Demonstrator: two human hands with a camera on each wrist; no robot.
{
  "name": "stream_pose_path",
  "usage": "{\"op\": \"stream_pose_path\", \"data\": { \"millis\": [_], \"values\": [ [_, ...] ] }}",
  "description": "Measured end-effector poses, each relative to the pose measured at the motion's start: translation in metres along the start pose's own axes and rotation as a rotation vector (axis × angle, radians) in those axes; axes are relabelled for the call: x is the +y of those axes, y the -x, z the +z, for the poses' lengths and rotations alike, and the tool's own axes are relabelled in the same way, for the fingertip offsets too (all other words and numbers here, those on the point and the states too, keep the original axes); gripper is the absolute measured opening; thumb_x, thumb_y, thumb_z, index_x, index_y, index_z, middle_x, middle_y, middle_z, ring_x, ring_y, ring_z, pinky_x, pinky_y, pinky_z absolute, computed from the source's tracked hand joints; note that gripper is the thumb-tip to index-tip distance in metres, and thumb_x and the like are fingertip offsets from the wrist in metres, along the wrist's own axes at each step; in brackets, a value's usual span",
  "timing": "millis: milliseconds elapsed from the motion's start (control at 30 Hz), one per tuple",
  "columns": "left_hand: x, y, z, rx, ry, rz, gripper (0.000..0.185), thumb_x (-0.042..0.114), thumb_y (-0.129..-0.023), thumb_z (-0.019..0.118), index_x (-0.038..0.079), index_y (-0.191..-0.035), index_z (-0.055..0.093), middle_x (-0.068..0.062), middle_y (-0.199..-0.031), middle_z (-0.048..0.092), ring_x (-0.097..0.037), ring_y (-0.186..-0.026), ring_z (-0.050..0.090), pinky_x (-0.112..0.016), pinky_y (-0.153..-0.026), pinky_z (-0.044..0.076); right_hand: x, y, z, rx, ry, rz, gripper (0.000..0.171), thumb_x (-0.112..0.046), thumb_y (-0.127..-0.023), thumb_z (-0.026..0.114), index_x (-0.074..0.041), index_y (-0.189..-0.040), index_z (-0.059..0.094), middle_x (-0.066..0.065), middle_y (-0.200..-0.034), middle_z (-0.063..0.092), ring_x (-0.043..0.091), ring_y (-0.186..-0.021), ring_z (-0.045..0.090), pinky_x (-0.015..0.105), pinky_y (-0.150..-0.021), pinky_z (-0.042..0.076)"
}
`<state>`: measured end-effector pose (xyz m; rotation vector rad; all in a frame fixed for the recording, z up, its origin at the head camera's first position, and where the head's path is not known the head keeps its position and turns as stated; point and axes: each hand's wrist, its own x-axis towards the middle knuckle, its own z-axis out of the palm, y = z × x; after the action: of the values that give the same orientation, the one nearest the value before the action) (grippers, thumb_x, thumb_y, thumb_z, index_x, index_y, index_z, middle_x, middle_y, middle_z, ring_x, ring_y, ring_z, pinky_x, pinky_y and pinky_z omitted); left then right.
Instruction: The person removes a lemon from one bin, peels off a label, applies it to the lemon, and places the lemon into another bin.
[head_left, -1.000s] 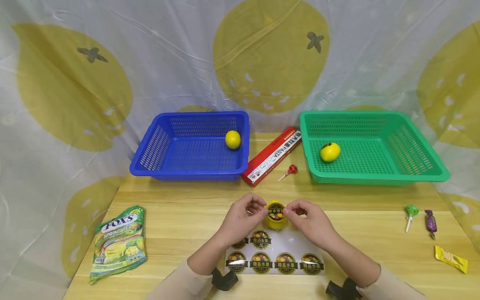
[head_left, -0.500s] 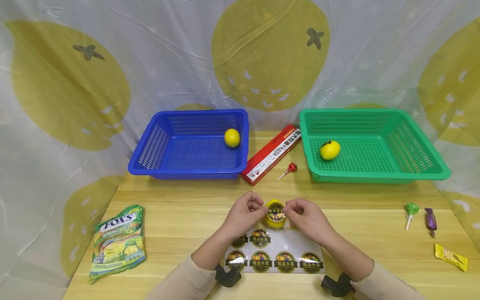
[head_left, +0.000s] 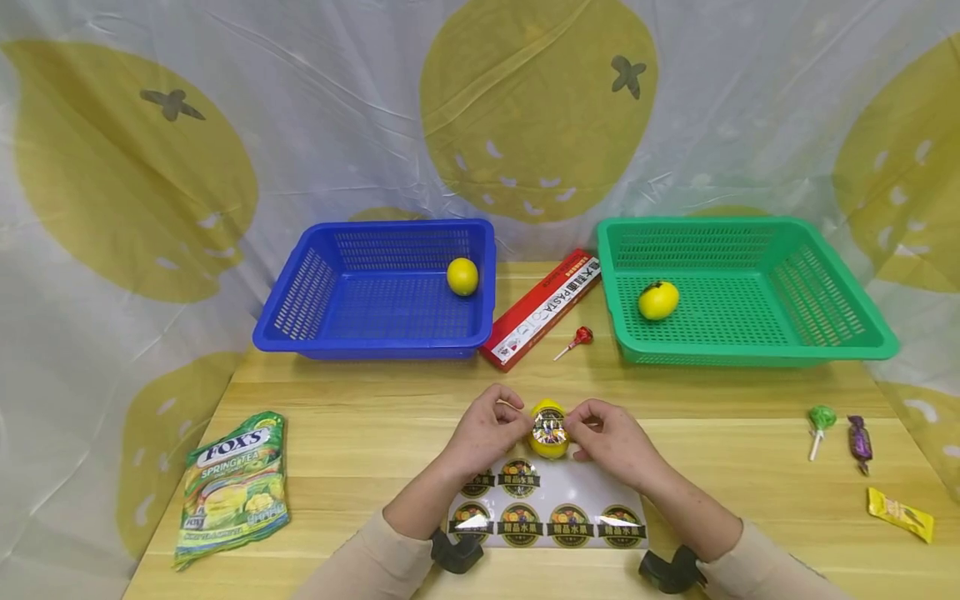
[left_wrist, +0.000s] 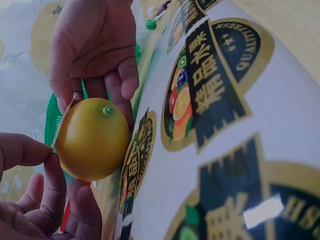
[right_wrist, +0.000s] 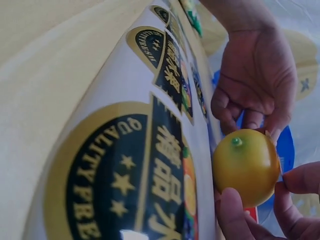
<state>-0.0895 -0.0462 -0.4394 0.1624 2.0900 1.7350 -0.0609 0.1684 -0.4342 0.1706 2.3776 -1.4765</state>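
Note:
A yellow lemon [left_wrist: 92, 140] with a small green nub stands at the near middle of the table, by the back edge of a white sticker sheet [head_left: 585, 492]. Across its upper side lies a round black-and-gold fruit sticker [head_left: 550, 426], shiny with glare. My left hand [head_left: 483, 429] pinches the sticker's left end between thumb and forefinger; other fingers sit beside the lemon. From the right, my right hand [head_left: 615, 440] pinches the opposite end, its lower fingers against the fruit. The sticker appears edge-on in the left wrist view.
Behind are a blue basket [head_left: 360, 343] with one lemon and a green basket [head_left: 750, 353] holding another, dark-marked. Between them lie a red pasta box [head_left: 540, 310] and red lollipop [head_left: 582, 336]. A candy bag [head_left: 234, 492] lies left; a green lollipop [head_left: 822, 417] and wrapped sweets [head_left: 860, 443] right.
The sticker has come down flatter on the lemon and now catches glare. My right hand has shifted slightly left. The baskets and sweets stay in place.

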Motion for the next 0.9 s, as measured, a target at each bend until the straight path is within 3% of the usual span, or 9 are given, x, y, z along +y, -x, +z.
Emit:
{"op": "stream_pose_path", "data": {
  "millis": [267,467,633,900],
  "values": [
    [-0.004,-0.002,0.000,-0.039,0.084,-0.025,0.029,0.007,-0.094,0.067,-0.004,-0.114,0.050,-0.009,-0.088,0.065,-0.017,-0.074,0.066,-0.035,-0.075,0.063,0.003,-0.001,0.002,-0.018,-0.080,-0.003,0.017,-0.017,-0.101,0.061,-0.001,-0.103,0.066,0.018,-0.115,0.071,0.021,-0.079,0.074,0.032,-0.071,0.063],
    [-0.002,-0.003,0.001,-0.041,0.095,-0.008,0.027,0.006,-0.096,0.065,-0.005,-0.116,0.050,-0.010,-0.093,0.062,-0.017,-0.081,0.066,-0.037,-0.079,0.063,-0.001,-0.001,0.000,-0.009,-0.097,-0.013,0.020,-0.021,-0.101,0.063,-0.001,-0.103,0.066,0.020,-0.125,0.068,0.022,-0.085,0.076,0.032,-0.077,0.063],
    [0.014,-0.003,-0.002,-0.026,0.039,0.076,0.024,0.007,-0.098,0.063,-0.004,-0.116,0.051,-0.013,-0.099,0.063,-0.018,-0.088,0.062,-0.042,-0.083,0.063,-0.016,0.000,-0.010,0.020,-0.041,-0.055,0.023,-0.028,-0.100,0.065,-0.005,-0.102,0.067,0.019,-0.138,0.063,0.019,-0.095,0.075,0.028,-0.080,0.060],
    [0.047,0.001,-0.008,0.060,0.031,0.230,0.026,0.005,-0.097,0.064,0.003,-0.120,0.050,-0.017,-0.105,0.062,-0.022,-0.096,0.062,-0.045,-0.084,0.063,-0.050,0.004,-0.024,0.055,-0.104,-0.179,0.027,-0.025,-0.101,0.064,0.001,-0.104,0.063,0.024,-0.141,0.060,0.024,-0.100,0.075,0.034,-0.088,0.062]
  ]
}}
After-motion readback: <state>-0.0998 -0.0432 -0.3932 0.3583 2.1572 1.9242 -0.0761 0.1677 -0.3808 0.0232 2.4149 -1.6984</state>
